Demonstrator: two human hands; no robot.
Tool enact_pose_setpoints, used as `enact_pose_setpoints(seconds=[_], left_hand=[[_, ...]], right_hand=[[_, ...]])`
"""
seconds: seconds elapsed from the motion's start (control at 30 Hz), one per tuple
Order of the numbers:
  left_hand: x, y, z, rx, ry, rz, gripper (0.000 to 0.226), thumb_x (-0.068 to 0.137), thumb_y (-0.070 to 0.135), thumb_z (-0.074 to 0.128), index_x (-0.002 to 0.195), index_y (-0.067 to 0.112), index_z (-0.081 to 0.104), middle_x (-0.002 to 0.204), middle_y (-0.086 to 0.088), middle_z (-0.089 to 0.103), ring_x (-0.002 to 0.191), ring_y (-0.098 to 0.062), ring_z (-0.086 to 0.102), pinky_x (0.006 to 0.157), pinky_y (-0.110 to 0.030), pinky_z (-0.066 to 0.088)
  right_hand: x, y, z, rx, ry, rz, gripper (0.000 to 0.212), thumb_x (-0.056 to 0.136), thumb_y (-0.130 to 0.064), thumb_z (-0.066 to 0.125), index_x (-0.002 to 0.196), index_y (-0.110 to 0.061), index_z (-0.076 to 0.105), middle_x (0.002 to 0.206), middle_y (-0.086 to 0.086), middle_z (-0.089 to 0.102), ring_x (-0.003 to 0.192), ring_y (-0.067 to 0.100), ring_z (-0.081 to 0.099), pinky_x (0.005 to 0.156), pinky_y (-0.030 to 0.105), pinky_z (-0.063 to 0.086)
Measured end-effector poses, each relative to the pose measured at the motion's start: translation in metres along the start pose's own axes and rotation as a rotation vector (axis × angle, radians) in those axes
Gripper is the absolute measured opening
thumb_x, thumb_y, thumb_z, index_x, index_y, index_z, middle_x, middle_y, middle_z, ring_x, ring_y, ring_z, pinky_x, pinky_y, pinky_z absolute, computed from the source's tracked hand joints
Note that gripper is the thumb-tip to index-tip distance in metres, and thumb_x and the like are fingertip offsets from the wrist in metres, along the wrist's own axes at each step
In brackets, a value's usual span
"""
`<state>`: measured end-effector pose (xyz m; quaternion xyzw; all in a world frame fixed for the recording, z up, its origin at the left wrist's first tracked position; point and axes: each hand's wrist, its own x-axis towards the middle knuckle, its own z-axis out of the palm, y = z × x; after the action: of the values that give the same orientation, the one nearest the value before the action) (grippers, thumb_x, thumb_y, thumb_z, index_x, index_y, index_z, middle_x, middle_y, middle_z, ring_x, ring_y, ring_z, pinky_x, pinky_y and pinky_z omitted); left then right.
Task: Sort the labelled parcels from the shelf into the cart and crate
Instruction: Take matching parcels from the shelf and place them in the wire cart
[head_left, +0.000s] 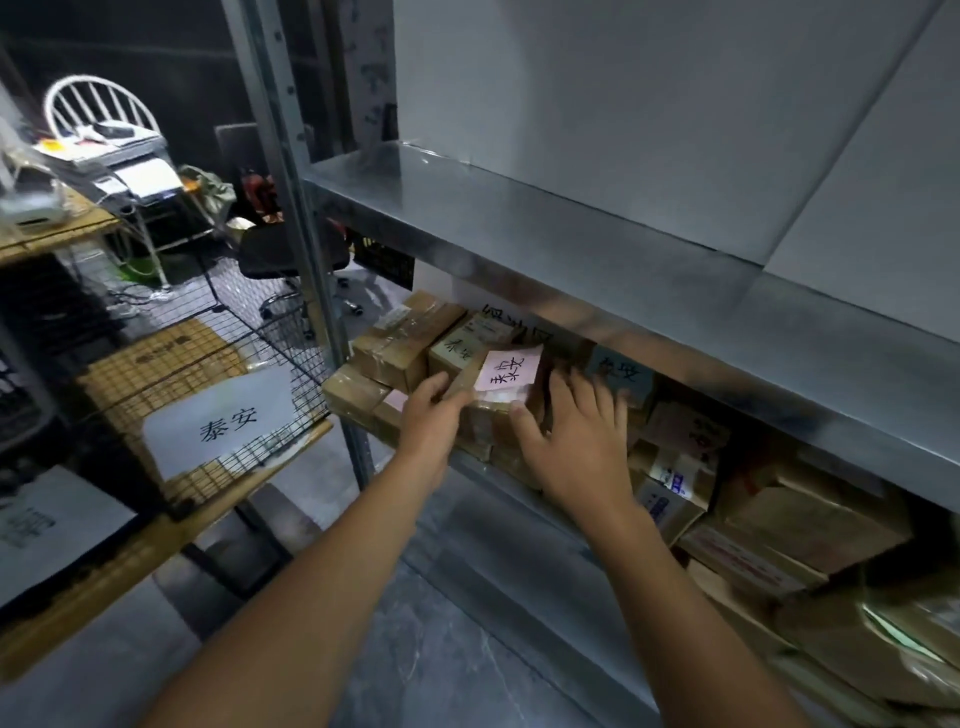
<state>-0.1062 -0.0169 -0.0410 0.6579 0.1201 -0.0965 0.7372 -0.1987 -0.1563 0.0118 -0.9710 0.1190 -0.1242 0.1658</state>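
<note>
A brown cardboard parcel with a pink handwritten label sits at the front of the lower shelf among other taped parcels. My left hand grips its left end, fingers curled over the top edge. My right hand lies against its right side, thumb on the front and fingers spread over the parcels behind. Left of the shelf stands a black wire cart with a white sign on its front. No crate is identifiable.
Several more parcels fill the shelf to the right, some labelled. The steel upright stands between shelf and cart. The upper metal shelf overhangs the parcels. A printer, white chair and black office chair stand behind.
</note>
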Motion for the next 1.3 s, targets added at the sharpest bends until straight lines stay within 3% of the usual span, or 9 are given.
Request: enact_pose_setpoints(seconds=[0.3, 0.43, 0.53, 0.63, 0.73, 0.83, 1.03, 1.2, 1.3], left_hand=[[-0.061, -0.016, -0.018, -0.308, 0.051, 0.056, 0.043, 0.081, 0.019, 0.077, 0.121, 0.032, 0.069, 0.125, -0.002, 0.074, 0.121, -0.025, 0.066, 0.112, -0.05, 0.047], [-0.087, -0.015, -0.037, -0.294, 0.022, 0.204, 0.049, 0.093, 0.01, 0.069, 0.138, 0.027, 0.062, 0.128, -0.003, 0.073, 0.125, -0.023, 0.065, 0.11, -0.048, 0.048], [-0.107, -0.01, -0.058, -0.272, 0.082, 0.287, 0.051, 0.097, 0.003, 0.065, 0.139, 0.033, 0.058, 0.128, 0.001, 0.072, 0.123, -0.018, 0.066, 0.102, -0.039, 0.052], [-0.119, -0.009, -0.087, -0.226, 0.168, 0.32, 0.061, 0.095, 0.007, 0.07, 0.148, 0.031, 0.051, 0.131, 0.005, 0.071, 0.123, -0.016, 0.066, 0.105, -0.043, 0.052], [-0.127, -0.01, -0.12, -0.197, 0.224, 0.348, 0.063, 0.094, 0.007, 0.071, 0.147, 0.035, 0.05, 0.132, 0.012, 0.068, 0.124, -0.013, 0.064, 0.105, -0.044, 0.053], [-0.137, -0.008, -0.152, -0.162, 0.236, 0.386, 0.064, 0.088, 0.015, 0.069, 0.143, 0.041, 0.049, 0.132, 0.021, 0.065, 0.128, -0.008, 0.06, 0.101, -0.038, 0.054], [-0.138, 0.008, -0.218, -0.144, 0.311, 0.41, 0.052, 0.097, 0.022, 0.071, 0.14, 0.04, 0.048, 0.124, 0.027, 0.067, 0.116, -0.003, 0.066, 0.09, -0.027, 0.057], [-0.119, 0.015, -0.273, -0.141, 0.343, 0.336, 0.065, 0.097, 0.023, 0.071, 0.15, 0.047, 0.041, 0.134, 0.013, 0.066, 0.114, -0.004, 0.068, 0.082, -0.02, 0.058], [-0.112, 0.016, -0.301, -0.141, 0.333, 0.303, 0.071, 0.096, 0.029, 0.072, 0.153, 0.051, 0.036, 0.142, 0.01, 0.062, 0.117, -0.004, 0.067, 0.083, -0.018, 0.057]], right_hand=[[-0.024, -0.003, 0.018, 0.092, 0.014, -0.145, 0.09, 0.093, -0.076, 0.011, 0.158, -0.02, 0.038, 0.171, 0.008, 0.015, 0.158, 0.023, -0.014, 0.123, 0.044, -0.02], [-0.032, -0.017, 0.021, 0.358, -0.032, -0.17, 0.087, 0.091, -0.078, 0.025, 0.158, -0.025, 0.036, 0.169, 0.001, 0.024, 0.158, 0.018, -0.006, 0.127, 0.046, -0.008], [-0.039, -0.042, 0.029, 0.58, -0.08, -0.17, 0.073, 0.091, -0.075, 0.04, 0.149, -0.03, 0.044, 0.155, -0.006, 0.045, 0.15, 0.018, 0.023, 0.123, 0.052, 0.025], [-0.047, -0.071, 0.035, 0.842, -0.138, -0.195, 0.052, 0.092, -0.059, 0.059, 0.137, -0.036, 0.049, 0.132, -0.017, 0.058, 0.126, 0.003, 0.052, 0.103, 0.027, 0.047], [-0.055, -0.099, 0.042, 0.994, -0.216, -0.223, 0.042, 0.095, -0.038, 0.07, 0.131, -0.032, 0.048, 0.124, -0.021, 0.059, 0.111, -0.01, 0.059, 0.083, 0.005, 0.045], [-0.059, -0.126, 0.057, 1.037, -0.275, -0.229, 0.041, 0.096, -0.03, 0.069, 0.13, -0.023, 0.047, 0.124, -0.011, 0.063, 0.106, -0.006, 0.063, 0.079, 0.007, 0.048], [-0.064, -0.195, 0.088, 0.999, -0.309, -0.231, 0.061, 0.087, -0.065, 0.06, 0.14, -0.038, 0.046, 0.137, -0.004, 0.055, 0.122, 0.003, 0.058, 0.098, 0.03, 0.053], [-0.064, -0.248, 0.107, 0.896, -0.313, -0.308, 0.055, 0.101, -0.047, 0.055, 0.152, -0.029, 0.041, 0.136, -0.005, 0.051, 0.117, -0.012, 0.05, 0.095, 0.013, 0.046], [-0.061, -0.273, 0.119, 0.866, -0.338, -0.324, 0.06, 0.103, -0.049, 0.054, 0.157, -0.033, 0.035, 0.146, -0.007, 0.046, 0.13, 0.002, 0.047, 0.11, 0.034, 0.042]])
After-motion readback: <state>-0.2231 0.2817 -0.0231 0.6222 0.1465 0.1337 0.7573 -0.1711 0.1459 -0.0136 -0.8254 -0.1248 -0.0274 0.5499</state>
